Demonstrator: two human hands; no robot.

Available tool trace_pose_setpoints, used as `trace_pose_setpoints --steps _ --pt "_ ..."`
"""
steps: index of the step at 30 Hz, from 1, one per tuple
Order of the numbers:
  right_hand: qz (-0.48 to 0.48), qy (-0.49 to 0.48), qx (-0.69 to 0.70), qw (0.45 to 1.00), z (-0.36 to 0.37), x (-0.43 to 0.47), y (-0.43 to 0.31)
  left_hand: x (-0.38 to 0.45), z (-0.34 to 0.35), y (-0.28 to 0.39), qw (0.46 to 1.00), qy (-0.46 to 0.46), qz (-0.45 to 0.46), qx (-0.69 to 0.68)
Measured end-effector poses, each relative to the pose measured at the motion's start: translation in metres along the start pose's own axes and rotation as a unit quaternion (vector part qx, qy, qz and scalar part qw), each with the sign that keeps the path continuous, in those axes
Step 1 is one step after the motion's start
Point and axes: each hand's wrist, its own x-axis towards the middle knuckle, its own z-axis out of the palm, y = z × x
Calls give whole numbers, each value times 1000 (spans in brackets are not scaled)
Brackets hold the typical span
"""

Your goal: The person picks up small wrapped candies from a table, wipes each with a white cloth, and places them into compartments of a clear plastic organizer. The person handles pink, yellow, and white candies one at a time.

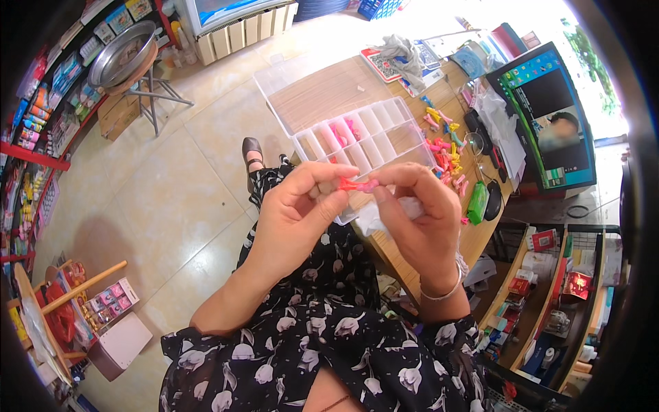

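Note:
Between both hands is a small red and pink plastic hair clip (352, 185). My left hand (304, 211) pinches its red end between thumb and forefinger. At the pink end, my right hand (425, 211) grips it the same way, with a white tissue (369, 219) beneath the hand. Just beyond the fingers lies a clear plastic compartment box (412, 164), its lid folded back; a few compartments hold pink and red pieces (339, 135). Right of the box, loose coloured clips (448, 159) in red, yellow, pink and teal are scattered over the wooden desk (476, 234).
A computer monitor (553, 123), a black mouse (493, 201), a green packet (477, 202) and glasses (473, 143) are on the right. A grey cloth (404, 54) lies over printed cards at the back. Shelves of goods (540, 309) stand lower right. At left, a metal basin (123, 54) rests on a stool.

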Motion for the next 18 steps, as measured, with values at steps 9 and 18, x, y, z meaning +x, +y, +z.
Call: trace_pose_setpoints --steps 9,18 --pt "63 2 75 995 10 -5 3 -10 14 -7 996 -10 -83 -40" --pt "54 -39 -17 998 15 20 24 -16 -21 4 994 77 -57 55"
